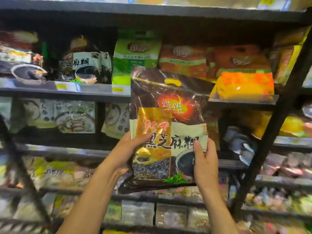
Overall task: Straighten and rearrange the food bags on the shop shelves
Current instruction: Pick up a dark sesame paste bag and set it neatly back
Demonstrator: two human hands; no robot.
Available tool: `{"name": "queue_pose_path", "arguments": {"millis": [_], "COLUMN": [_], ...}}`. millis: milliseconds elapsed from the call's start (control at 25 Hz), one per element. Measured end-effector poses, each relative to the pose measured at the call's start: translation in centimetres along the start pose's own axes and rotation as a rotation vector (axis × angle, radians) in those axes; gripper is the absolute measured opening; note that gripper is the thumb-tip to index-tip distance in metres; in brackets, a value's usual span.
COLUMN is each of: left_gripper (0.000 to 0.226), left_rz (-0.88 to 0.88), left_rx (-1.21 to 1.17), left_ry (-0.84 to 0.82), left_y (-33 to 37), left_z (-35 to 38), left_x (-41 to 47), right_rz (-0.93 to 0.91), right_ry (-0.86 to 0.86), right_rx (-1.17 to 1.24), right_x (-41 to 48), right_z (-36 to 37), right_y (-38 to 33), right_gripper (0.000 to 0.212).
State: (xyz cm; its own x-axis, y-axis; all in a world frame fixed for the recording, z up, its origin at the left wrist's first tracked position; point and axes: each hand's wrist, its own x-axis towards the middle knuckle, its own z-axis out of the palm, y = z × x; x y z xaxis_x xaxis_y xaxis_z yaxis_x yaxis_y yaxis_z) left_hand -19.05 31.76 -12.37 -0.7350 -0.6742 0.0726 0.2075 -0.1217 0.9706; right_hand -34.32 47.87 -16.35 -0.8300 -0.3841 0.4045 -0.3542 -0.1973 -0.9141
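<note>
A large dark brown bag of black sesame paste (167,115), with a gold panel and an orange logo, is held upright in front of the shelves. My left hand (130,147) grips its lower left edge, thumb across the front. My right hand (205,163) grips its lower right edge. Behind it on the upper shelf (94,90) stand a similar dark sesame bag (86,65), a green bag (135,56) and orange bags (243,75).
Pale noodle bags (74,117) fill the shelf below at the left. A black diagonal frame post (276,122) runs down the right side, another (22,173) at the left. Lower shelves hold several blurred packets. Yellow price tags (62,86) sit on the shelf edge.
</note>
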Motion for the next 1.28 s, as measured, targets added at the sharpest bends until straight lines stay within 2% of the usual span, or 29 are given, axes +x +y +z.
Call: {"name": "queue_pose_path", "arguments": {"millis": [320, 480, 640, 880, 1040, 1160, 1280], "left_gripper": [0.035, 0.026, 0.052, 0.056, 0.057, 0.052, 0.048], "left_rz": [-0.224, -0.277, -0.336, -0.397, -0.405, -0.403, -0.403], "left_rx": [-0.02, -0.047, -0.074, -0.119, -0.136, -0.147, -0.186], "left_ry": [0.325, 0.401, 0.424, 0.477, 0.465, 0.415, 0.381], "left_y": [-11.6, -14.6, -16.4, -18.0, -17.6, -16.9, -16.4], "left_z": [-5.4, -7.6, -10.7, -14.9, -18.2, -20.9, -23.3], "left_x": [-11.3, -14.7, -17.2, -19.8, -20.2, -20.1, -19.8], "right_rz": [0.321, 0.416, 0.503, 0.503, 0.525, 0.598, 0.741], "right_ry": [-0.19, -0.267, -0.356, -0.52, -0.607, -0.744, -0.817], "right_rx": [0.012, -0.012, -0.017, -0.038, -0.061, -0.117, -0.077], "right_x": [-13.5, -17.4, -20.8, -23.1, -22.7, -22.3, -21.9], "right_z": [0.6, 1.0, 1.4, 2.3, 4.9, 7.8, 10.4], "right_y": [8.2, 10.1, 10.1, 10.2, 9.9, 9.8, 9.3], "right_gripper": [0.016, 0.022, 0.024, 0.039, 0.031, 0.007, 0.029]}}
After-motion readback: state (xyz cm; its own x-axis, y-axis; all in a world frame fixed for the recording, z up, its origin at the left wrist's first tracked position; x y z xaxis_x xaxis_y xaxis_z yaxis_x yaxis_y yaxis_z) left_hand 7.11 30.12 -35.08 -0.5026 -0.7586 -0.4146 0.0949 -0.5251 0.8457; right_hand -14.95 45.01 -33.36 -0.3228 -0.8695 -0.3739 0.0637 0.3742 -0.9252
